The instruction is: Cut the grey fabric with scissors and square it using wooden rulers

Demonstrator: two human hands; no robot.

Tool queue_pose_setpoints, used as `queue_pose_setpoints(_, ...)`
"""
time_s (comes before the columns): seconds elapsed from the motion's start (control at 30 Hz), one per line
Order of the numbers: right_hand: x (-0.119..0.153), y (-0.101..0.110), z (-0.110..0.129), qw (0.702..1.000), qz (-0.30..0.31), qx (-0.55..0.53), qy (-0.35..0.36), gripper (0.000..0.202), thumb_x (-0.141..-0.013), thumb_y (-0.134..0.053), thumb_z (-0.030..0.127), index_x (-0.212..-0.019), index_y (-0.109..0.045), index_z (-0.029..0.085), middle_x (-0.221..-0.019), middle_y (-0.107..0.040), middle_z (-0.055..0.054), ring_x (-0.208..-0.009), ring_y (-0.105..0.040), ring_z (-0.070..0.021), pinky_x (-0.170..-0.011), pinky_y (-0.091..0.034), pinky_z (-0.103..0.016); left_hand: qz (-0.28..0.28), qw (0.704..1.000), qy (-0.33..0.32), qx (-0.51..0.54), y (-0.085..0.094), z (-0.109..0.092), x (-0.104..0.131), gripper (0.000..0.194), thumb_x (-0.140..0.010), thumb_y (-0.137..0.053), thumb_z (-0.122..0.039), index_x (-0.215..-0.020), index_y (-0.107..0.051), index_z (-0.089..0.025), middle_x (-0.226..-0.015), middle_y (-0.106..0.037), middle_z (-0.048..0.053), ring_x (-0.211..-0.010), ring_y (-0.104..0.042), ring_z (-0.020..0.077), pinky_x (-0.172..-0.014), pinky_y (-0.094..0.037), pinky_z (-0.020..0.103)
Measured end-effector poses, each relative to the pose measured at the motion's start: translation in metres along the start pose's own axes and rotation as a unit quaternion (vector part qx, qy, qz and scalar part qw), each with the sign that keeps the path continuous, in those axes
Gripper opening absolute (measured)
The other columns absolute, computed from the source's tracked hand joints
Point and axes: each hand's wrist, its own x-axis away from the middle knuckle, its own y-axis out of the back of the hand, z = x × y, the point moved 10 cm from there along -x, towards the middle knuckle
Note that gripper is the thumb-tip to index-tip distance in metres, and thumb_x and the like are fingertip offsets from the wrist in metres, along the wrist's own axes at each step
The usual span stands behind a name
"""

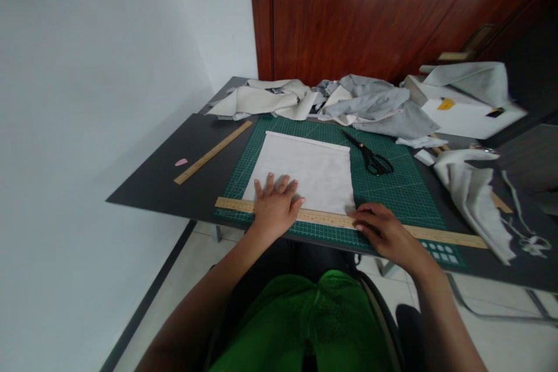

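Note:
A white piece of cloth (309,171) lies flat on the green cutting mat (405,186), with a narrow fold along its far edge. Across its near edge runs a long wooden ruler (322,218). My left hand (276,206) rests palm down, fingers spread, over the cloth and the ruler. At the cloth's near right corner, my right hand (383,232) has its fingers closed on the edge, beside the ruler; the exact grip is partly hidden. Black-handled scissors (375,161) lie on the mat to the right of the cloth.
Another wooden ruler (213,152) and a pink chalk piece (181,162) lie at the left of the dark table (161,177). Crumpled fabric (279,99) lines the back. A white box (471,110), a grey cloth piece (471,192) and cords (518,203) sit at right.

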Motion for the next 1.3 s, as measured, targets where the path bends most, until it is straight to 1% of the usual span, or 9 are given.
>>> queue_pose_setpoints(0.2, 0.002, 0.001, 0.004, 1.0, 0.008, 0.019, 0.01, 0.029, -0.103, -0.057, 0.033, -0.125, -0.075, 0.029, -0.125, -0.069, -0.011, -0.116, -0.066, -0.0279, -0.102, -0.054, -0.05, -0.011, 1.0, 0.001, -0.01, 0.001, 0.0, 0.0, 0.05, -0.105, -0.051, -0.054, -0.148, -0.059, -0.029, -0.161, -0.053, 0.007, -0.155, -0.033, 0.046, -0.123, -0.021, 0.078)
queue_pose_setpoints(0.33, 0.001, 0.001, 0.01, 0.997, 0.013, 0.07, 0.015, 0.028, -0.103, -0.055, 0.031, -0.122, -0.076, 0.03, -0.123, -0.07, -0.011, -0.116, -0.065, -0.0302, -0.099, -0.052, -0.053, -0.051, 0.998, -0.032, -0.006, 0.012, -0.009, 0.002, 0.038, -0.103, -0.06, -0.048, -0.129, -0.071, -0.022, -0.157, -0.054, 0.013, -0.154, -0.036, 0.042, -0.123, -0.033, 0.063)
queue_pose_setpoints(0.4, 0.001, 0.0, 0.012, 0.996, 0.014, 0.083, 0.013, 0.029, -0.104, -0.053, 0.03, -0.121, -0.076, 0.03, -0.122, -0.07, -0.011, -0.115, -0.065, -0.0303, -0.098, -0.052, -0.053, -0.05, 0.994, -0.091, 0.021, 0.014, -0.021, 0.003, 0.024, -0.104, -0.061, -0.039, -0.111, -0.075, -0.021, -0.142, -0.062, 0.012, -0.146, -0.046, 0.0354, -0.117, -0.042, 0.052)
queue_pose_setpoints(0.47, 0.001, 0.0, 0.012, 0.996, 0.009, 0.087, 0.006, 0.031, -0.103, -0.051, 0.029, -0.121, -0.076, 0.03, -0.121, -0.071, -0.012, -0.113, -0.066, -0.0299, -0.097, -0.052, -0.052, -0.03, 0.987, -0.143, 0.06, 0.012, -0.03, 0.003, 0.018, -0.105, -0.06, -0.03, -0.098, -0.075, -0.021, -0.122, -0.068, 0.009, -0.127, -0.057, 0.0284, -0.106, -0.049, 0.044)
queue_pose_setpoints(0.57, 0.002, -0.001, 0.013, 0.995, 0.001, 0.102, -0.003, 0.032, -0.102, -0.051, 0.028, -0.122, -0.076, 0.03, -0.123, -0.071, -0.011, -0.112, -0.066, -0.0298, -0.096, -0.053, -0.052, -0.005, 0.98, -0.157, 0.119, 0.008, -0.028, 0.0, 0.016, -0.103, -0.064, -0.027, -0.092, -0.074, -0.022, -0.103, -0.067, 0.005, -0.107, -0.06, 0.0232, -0.093, -0.051, 0.039)
queue_pose_setpoints(0.7, 0.0, -0.005, 0.021, 0.992, -0.009, 0.124, 0.023, 0.029, -0.103, -0.051, 0.033, -0.12, -0.074, 0.026, -0.125, -0.071, -0.013, -0.116, -0.066, -0.0318, -0.098, -0.052, -0.054, 0.009, 0.976, -0.165, 0.139, 0.003, -0.026, -0.003, 0.022, -0.101, -0.07, -0.035, -0.085, -0.073, -0.021, -0.094, -0.066, 0.003, -0.103, -0.059, 0.0217, -0.091, -0.048, 0.036)
queue_pose_setpoints(0.9, -0.001, -0.021, 0.02, 0.993, -0.011, 0.095, 0.068, 0.031, -0.104, -0.05, 0.036, -0.119, -0.074, 0.022, -0.119, -0.074, -0.013, -0.108, -0.07, -0.03, -0.092, -0.056, -0.048, -0.012, 0.982, -0.187, 0.031, 0.006, -0.039, 0.006, 0.028, -0.101, -0.068, -0.042, -0.087, -0.074, -0.018, -0.093, -0.07, 0.005, -0.101, -0.061, 0.0227, -0.088, -0.046, 0.037)
queue_pose_setpoints(1.07, 0.001, -0.026, 0.013, 0.993, -0.018, 0.084, 0.078, 0.031, -0.104, -0.051, 0.039, -0.118, -0.073, 0.024, -0.116, -0.075, -0.012, -0.105, -0.071, -0.0297, -0.092, -0.058, -0.048, -0.026, 0.983, -0.18, -0.006, 0.007, -0.043, 0.008, 0.037, -0.103, -0.063, -0.05, -0.088, -0.076, -0.018, -0.088, -0.071, 0.006, -0.097, -0.063, 0.0235, -0.082, -0.047, 0.037)
queue_pose_setpoints(1.3, 0.0, -0.024, 0.015, 0.993, -0.024, 0.072, 0.089, 0.03, -0.105, -0.049, 0.039, -0.116, -0.071, 0.023, -0.112, -0.074, -0.013, -0.102, -0.071, -0.0285, -0.091, -0.059, -0.046, -0.033, 0.985, -0.167, 0.0, 0.005, -0.04, 0.007, 0.038, -0.106, -0.058, -0.046, -0.089, -0.076, -0.017, -0.087, -0.074, 0.006, -0.097, -0.064, 0.0231, -0.083, -0.048, 0.037)
